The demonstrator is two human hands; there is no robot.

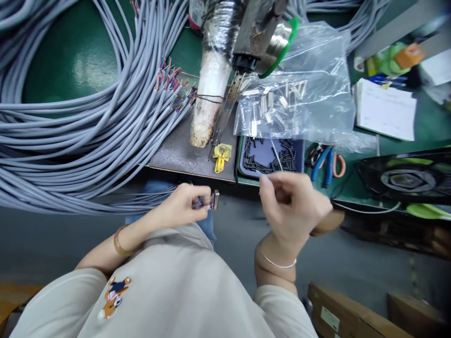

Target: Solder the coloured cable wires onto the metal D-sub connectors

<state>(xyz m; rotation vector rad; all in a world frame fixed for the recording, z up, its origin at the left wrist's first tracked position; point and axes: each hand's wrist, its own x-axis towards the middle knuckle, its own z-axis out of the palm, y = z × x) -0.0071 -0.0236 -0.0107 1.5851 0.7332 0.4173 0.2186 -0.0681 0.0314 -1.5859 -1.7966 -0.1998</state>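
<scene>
My left hand (185,204) is closed in a pinch on a small metal connector (214,200) with coloured wire ends at its back, held just below the bench edge. My right hand (291,206) is closed too, fingers curled around a thin wire (277,157) that rises toward the blue tray (299,157) of small black sleeves. The two hands are apart, about a hand's width between them. A thick bundle of grey cables (88,136) with stripped coloured tips (172,87) lies on the bench to the left.
A taped soldering fixture (214,89) leans over a dark metal plate (179,152) with a yellow clip (221,157). A clear bag of metal connectors (303,94), blue-handled cutters (327,164), a solder spool (280,44), papers (385,110) and a black fan (405,178) sit to the right. Cardboard boxes (352,312) stand on the floor.
</scene>
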